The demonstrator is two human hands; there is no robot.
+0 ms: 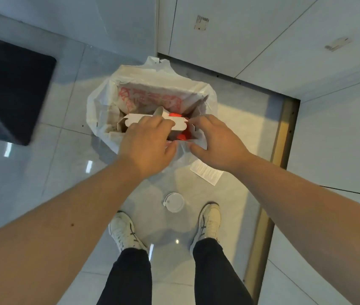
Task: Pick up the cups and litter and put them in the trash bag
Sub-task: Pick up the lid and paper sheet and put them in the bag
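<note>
Viewed from above, standing on a tiled floor (53, 172). Trash bag (99, 102), translucent white, open on the floor ahead of the shoes (124, 232). Inside: brown paper bag (152, 95) with red print, blurred and unreadable. Lower contents hidden by hands and carton.

Left hand (146, 146) over the bag mouth, fingers curled around a white carton (135, 119) with red patches; carton at rim level, its near end covered by the hand. Right hand (216, 139) at the bag's right edge, fingers bent, pinching the plastic; fingertips partly hidden behind film.

Lid (174, 202), white, round, on the floor between the shoes. Receipt (206, 172) on the floor just beside the bag, under the right wrist; print too small to read.

Dark furniture (9, 84) at left, cut off by frame edge. Cabinet doors (262, 29) at upper right with small labels, illegible.
</note>
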